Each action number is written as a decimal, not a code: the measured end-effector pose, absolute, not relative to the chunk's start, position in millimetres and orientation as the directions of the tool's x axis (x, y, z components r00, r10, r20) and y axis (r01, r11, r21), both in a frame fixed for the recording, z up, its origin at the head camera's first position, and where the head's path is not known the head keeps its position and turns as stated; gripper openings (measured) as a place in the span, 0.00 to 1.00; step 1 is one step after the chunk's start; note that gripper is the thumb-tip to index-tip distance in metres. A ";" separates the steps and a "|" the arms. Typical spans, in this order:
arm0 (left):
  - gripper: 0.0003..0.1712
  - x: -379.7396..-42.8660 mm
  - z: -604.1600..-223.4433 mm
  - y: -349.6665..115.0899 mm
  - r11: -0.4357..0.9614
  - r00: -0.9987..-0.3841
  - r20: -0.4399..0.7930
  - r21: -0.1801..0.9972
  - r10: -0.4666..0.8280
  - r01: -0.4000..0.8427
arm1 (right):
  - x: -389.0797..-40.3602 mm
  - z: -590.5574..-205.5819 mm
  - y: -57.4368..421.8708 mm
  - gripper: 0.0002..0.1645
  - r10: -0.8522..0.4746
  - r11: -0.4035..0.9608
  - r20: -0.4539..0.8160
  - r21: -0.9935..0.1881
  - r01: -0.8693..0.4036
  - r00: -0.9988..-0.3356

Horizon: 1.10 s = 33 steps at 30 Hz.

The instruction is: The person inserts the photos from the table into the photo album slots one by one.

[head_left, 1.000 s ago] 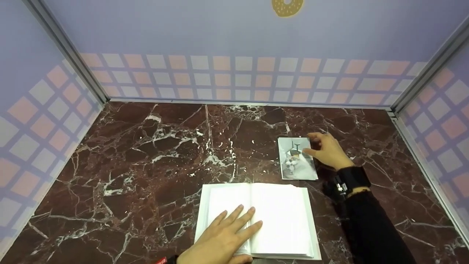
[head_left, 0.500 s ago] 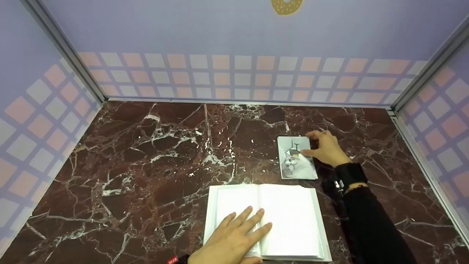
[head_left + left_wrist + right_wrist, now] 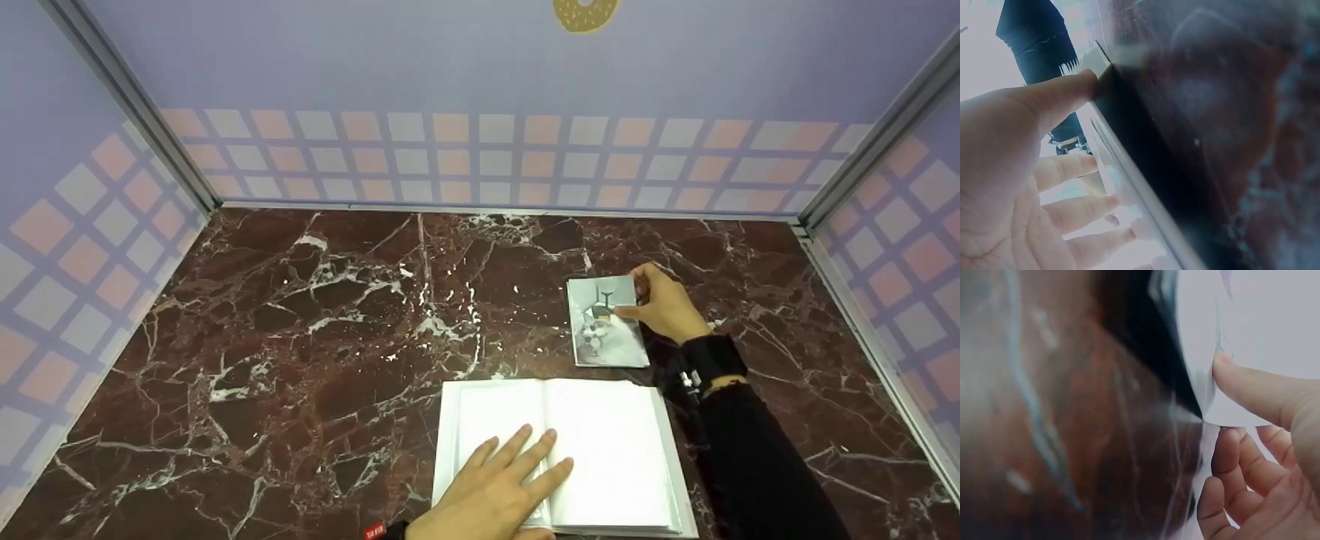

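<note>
On the head feed I found a dark red marbled tabletop (image 3: 292, 420) bearing a white-covered album (image 3: 611, 465), spread at two pages that read as bright white. Its gutter ran from the near side toward the far side.

Just beyond the album's far edge, on the right page's side and apart from it, lay a small stack of photo prints (image 3: 611, 341). Its long axis ran near to far, roughly parallel to the gutter.

I noted the left hand (image 3: 491, 491) palm down across the left page and gutter, its fingers straight and spread, gripping nothing.

The right hand (image 3: 667, 307) was clearly the nearer to the prints, at their right long edge; from its fingers the stack lay to the left and toward the wearer. I judged this edge contact the governing relation.

On the right wrist feed the thumb (image 3: 1255, 388) bore on the upper face, with the other fingers curled at the far right corner, pinching there by my reading. Whether one print or several were gripped, I could not tell.
</note>
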<state>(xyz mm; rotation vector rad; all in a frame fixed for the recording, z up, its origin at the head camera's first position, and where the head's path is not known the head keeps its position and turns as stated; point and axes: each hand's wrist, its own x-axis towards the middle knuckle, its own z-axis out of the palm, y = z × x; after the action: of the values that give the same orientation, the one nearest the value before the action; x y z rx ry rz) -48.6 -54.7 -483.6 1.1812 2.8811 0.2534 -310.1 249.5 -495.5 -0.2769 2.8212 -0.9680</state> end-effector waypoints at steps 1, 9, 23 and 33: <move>0.42 -48.5 -483.8 -54.8 0.701 -0.714 0.045 0.159 0.698 0.695 | -310.3 -496.0 250.1 0.28 -0.221 0.782 -0.077 -0.610 -0.129 -0.972; 0.46 -48.7 -484.2 -54.9 0.710 -0.725 0.015 0.190 0.688 0.678 | -309.4 -496.2 256.0 0.23 -0.231 0.799 -0.098 -0.587 -0.131 -0.968; 0.45 -48.0 -483.4 -54.1 0.719 -0.733 0.032 0.172 0.679 0.674 | -308.3 -485.5 261.3 0.16 -0.233 0.785 -0.023 -0.595 -0.174 -0.972; 0.44 -47.2 -481.0 -53.9 0.723 -0.734 0.006 0.169 0.679 0.670 | -306.7 -481.0 260.7 0.10 -0.297 0.799 0.009 -0.544 -0.254 -0.955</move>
<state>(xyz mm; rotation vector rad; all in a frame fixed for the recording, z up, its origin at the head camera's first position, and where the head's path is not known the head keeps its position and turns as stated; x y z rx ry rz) -47.2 -53.9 -481.0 1.1220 2.8638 0.2476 -306.7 260.7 -481.0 -0.4459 2.9072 -0.8629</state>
